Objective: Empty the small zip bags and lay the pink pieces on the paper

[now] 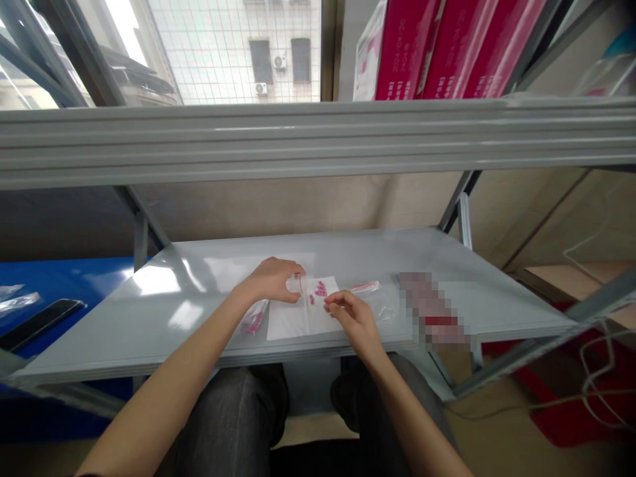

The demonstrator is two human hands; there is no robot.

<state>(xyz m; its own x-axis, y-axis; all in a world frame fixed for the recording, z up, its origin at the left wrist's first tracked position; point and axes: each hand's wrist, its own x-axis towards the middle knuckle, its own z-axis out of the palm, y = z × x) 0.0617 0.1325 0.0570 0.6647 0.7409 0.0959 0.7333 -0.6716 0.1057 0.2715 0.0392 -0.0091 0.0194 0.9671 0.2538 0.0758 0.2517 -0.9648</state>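
My left hand curls its thumb and fingers around a small clear zip bag with a red line at its mouth. Beneath it lies a white sheet of paper, with several small pink pieces clustered on its right half. Close by these pieces, my right hand has thumb and index finger pinched together at the paper's right edge. Whatever may be between those fingertips is too small to make out. Left of the paper, partly under my left wrist, a clear bag of pink pieces rests on the table.
A clear zip bag lies right of the paper, and a blurred-out item beyond it. The grey table sits under a metal crossbar. Pink boxes stand above. A black phone lies on a blue surface at left.
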